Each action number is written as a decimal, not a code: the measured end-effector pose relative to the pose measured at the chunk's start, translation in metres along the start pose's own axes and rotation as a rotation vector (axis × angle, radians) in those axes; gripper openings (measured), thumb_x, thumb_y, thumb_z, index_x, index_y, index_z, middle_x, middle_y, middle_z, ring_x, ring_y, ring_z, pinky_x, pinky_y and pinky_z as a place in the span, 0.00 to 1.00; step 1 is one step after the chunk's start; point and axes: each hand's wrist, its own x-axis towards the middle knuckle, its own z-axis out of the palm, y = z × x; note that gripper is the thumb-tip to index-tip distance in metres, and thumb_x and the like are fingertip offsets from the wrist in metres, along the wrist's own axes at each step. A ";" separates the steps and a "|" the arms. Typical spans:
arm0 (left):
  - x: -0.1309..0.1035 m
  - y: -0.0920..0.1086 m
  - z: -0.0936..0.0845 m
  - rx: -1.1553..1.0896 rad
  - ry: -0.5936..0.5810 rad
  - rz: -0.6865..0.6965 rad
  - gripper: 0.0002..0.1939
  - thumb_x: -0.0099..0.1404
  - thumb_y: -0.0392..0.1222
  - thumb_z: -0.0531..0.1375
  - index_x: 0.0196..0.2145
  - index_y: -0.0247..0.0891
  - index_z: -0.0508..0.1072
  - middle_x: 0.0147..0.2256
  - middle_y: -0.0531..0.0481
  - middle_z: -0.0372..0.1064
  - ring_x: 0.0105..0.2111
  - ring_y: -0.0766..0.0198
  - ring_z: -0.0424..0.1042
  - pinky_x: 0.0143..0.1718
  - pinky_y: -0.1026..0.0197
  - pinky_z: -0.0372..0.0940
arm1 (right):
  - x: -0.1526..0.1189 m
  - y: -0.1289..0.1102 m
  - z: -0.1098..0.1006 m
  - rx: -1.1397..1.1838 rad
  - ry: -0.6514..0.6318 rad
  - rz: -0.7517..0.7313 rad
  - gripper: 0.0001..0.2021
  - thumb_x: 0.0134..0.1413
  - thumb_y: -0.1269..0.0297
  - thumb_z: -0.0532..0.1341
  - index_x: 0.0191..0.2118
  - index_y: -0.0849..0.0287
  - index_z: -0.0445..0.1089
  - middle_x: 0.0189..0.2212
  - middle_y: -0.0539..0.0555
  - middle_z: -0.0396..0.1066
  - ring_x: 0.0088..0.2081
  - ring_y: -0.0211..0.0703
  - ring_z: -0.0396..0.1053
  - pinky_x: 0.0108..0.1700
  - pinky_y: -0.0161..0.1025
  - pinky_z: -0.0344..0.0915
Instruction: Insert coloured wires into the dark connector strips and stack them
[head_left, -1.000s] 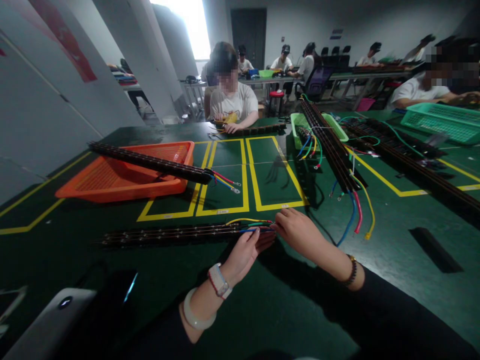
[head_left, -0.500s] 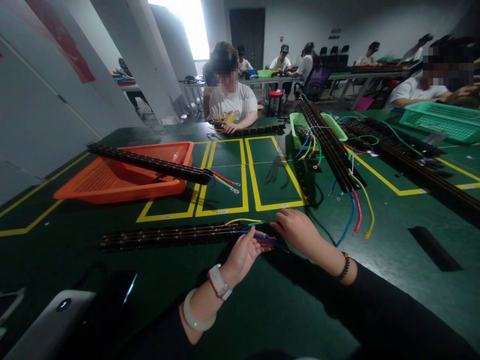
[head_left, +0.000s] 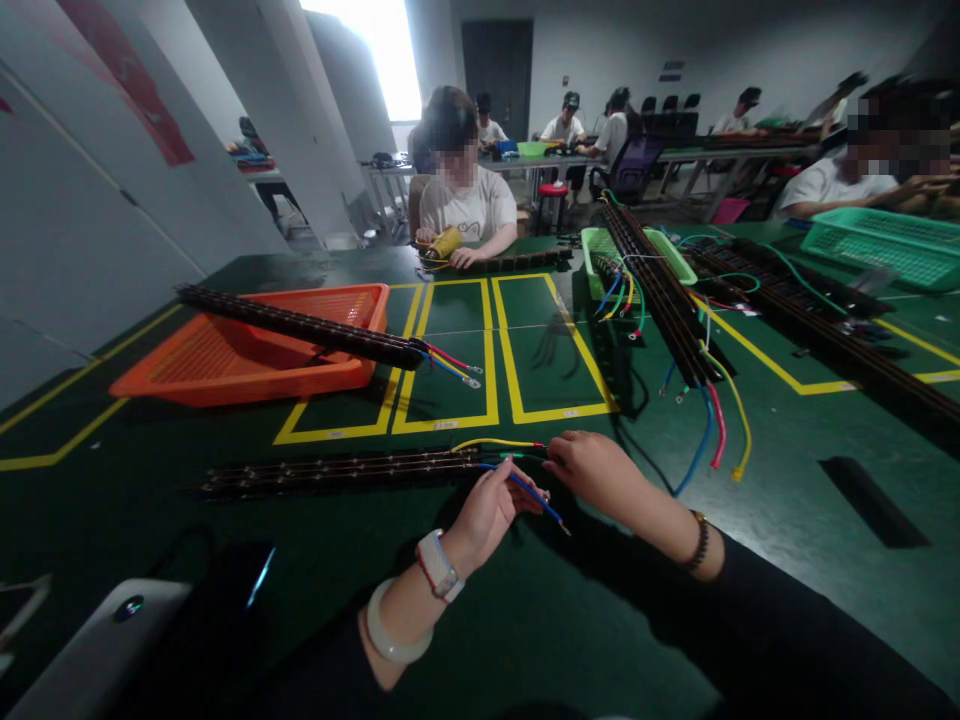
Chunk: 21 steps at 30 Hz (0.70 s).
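Wires [head_left: 538, 498] at hands [head_left: 487, 515], strip [head_left: 345, 468] to left

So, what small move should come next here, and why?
Perhaps the left hand should guide the thin blue insulated wire alongside the thin yellow insulated wire: the blue one crosses that hand, its tip slanting away, while the yellow one's end points toward the right hand.

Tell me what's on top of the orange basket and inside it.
A long dark bundle lies across the orange basket, its coloured wires sticking out beyond it. Inside, orange plastic shows; whatever lies directly beneath the bundle is covered.
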 end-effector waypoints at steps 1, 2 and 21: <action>0.000 0.000 0.000 0.000 0.002 -0.001 0.14 0.64 0.47 0.56 0.29 0.33 0.69 0.27 0.45 0.73 0.30 0.59 0.74 0.34 0.58 0.66 | -0.001 -0.001 -0.002 0.019 0.013 -0.002 0.09 0.59 0.62 0.58 0.34 0.61 0.71 0.31 0.56 0.71 0.34 0.44 0.70 0.33 0.36 0.57; 0.000 0.000 0.000 -0.002 0.007 -0.003 0.14 0.64 0.47 0.56 0.28 0.33 0.70 0.26 0.45 0.73 0.30 0.60 0.73 0.33 0.59 0.66 | -0.003 -0.002 -0.005 0.045 0.018 -0.010 0.09 0.60 0.61 0.57 0.35 0.61 0.70 0.31 0.55 0.71 0.34 0.43 0.70 0.32 0.36 0.57; -0.002 0.001 0.003 0.102 -0.063 -0.035 0.21 0.62 0.56 0.57 0.31 0.31 0.72 0.30 0.40 0.75 0.32 0.57 0.75 0.38 0.55 0.67 | -0.013 -0.001 -0.015 0.064 -0.039 -0.078 0.05 0.57 0.69 0.57 0.32 0.61 0.71 0.31 0.55 0.71 0.32 0.41 0.70 0.33 0.35 0.60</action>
